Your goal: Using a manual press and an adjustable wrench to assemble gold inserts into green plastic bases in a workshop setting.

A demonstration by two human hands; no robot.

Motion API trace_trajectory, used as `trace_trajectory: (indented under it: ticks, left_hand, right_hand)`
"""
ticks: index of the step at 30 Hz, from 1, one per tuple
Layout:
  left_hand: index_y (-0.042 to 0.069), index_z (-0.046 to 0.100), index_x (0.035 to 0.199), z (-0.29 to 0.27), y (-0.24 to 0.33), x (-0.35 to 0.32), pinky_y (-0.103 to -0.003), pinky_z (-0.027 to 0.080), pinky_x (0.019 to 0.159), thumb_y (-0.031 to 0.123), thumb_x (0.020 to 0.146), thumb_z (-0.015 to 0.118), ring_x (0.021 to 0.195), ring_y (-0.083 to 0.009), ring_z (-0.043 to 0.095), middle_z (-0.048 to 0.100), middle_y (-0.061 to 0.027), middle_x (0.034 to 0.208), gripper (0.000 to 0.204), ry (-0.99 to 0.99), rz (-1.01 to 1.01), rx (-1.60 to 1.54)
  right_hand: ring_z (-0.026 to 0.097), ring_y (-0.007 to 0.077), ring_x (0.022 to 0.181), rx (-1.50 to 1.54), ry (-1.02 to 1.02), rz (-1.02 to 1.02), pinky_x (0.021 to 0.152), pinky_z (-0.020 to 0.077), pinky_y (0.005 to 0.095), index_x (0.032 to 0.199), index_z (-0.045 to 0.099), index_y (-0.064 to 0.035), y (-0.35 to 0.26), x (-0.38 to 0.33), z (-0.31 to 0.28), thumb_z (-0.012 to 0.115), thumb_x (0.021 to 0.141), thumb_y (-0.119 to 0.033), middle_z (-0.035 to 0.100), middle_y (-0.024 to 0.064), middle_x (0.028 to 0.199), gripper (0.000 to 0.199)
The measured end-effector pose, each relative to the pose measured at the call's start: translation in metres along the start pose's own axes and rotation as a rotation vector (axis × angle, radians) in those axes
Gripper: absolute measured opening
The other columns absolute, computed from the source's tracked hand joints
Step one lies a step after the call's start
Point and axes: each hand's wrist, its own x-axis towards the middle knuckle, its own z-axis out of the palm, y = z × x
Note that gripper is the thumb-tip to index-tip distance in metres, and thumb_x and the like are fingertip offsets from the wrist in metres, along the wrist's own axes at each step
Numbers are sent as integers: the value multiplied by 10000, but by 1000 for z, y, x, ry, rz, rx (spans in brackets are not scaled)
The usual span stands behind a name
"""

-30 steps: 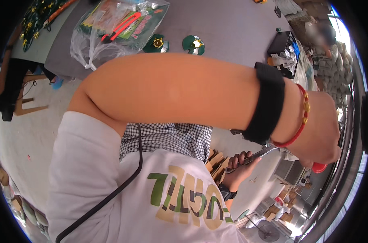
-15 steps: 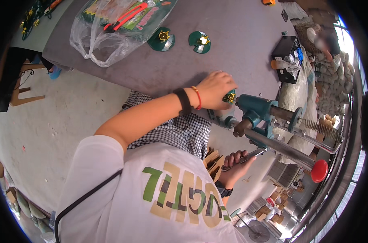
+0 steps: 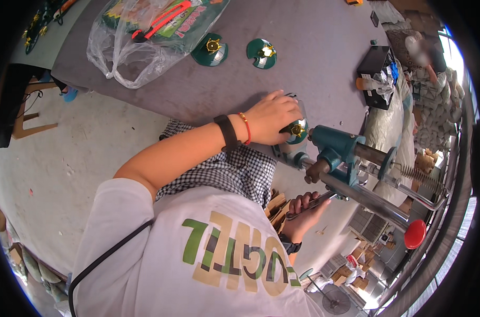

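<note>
My left hand (image 3: pixel 276 119) is closed on the edge of a green disc (image 3: pixel 299 138) with a gold crown-shaped piece at its middle. It holds the disc just left of the head of a teal hand press (image 3: pixel 337 142); whether the two touch I cannot tell. My right hand (image 3: pixel 307 212) is wrapped round the press's metal lever (image 3: pixel 322 198), below the press body. Farther back on the grey table (image 3: pixel 197 95) lie two similar pieces, a green disc with a gold crown (image 3: pixel 211 50) and a green disc with a gold and white top (image 3: pixel 261 54).
A clear plastic bag (image 3: pixel 123 58) with a red cutter knife (image 3: pixel 163 20) on it lies at the far left of the table. At the right stands a black box (image 3: pixel 376 66) holding plastic wrapping. The press's red knob (image 3: pixel 415 234) sticks out at the lower right.
My left hand has drawn slightly left, away from the press head, and more of the green disc shows. My right hand and the lever have shifted slightly left and up.
</note>
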Motion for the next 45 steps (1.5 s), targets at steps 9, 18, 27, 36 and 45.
trace_trajectory:
  ticks: [9,18,27,36,45]
  left_hand:
    - [112,629,1006,27,-1,17,-439,247,1059,286,715,714,1210,-228,427,558,-51,1145,349,25,5,-64]
    - [112,635,961,32,-3,21,-438,259,1054,315,714,711,1169,-227,457,568,-40,1126,329,-3,6,-61]
    - [113,613,1025,21,-6,10,-439,258,1059,266,750,683,1170,-232,458,560,-40,1141,322,16,29,-128]
    - [85,606,1026,-26,-8,-17,-441,288,1043,253,762,663,1176,-242,458,568,-54,1121,318,39,81,12]
    - [82,611,1025,-13,-8,-11,-435,314,1018,249,763,666,1099,-257,495,575,-64,1103,315,49,-22,-157]
  right_hand:
    - [250,84,431,-33,31,0,382,196,229,835,428,-131,0,3,0,405,898,-581,320,-31,581,455]
    - [237,84,435,-21,9,-2,390,195,232,835,425,-127,3,4,-6,412,898,-575,309,-29,585,453]
    - [242,87,438,-8,16,18,393,203,237,843,421,-130,3,2,-9,401,898,-583,304,-27,591,457]
    - [249,84,439,0,-9,18,387,198,233,836,414,-130,6,9,-13,377,909,-578,300,-30,587,455]
    - [230,81,435,-10,26,39,383,192,230,833,413,-129,1,7,-3,372,910,-579,291,-31,584,458]
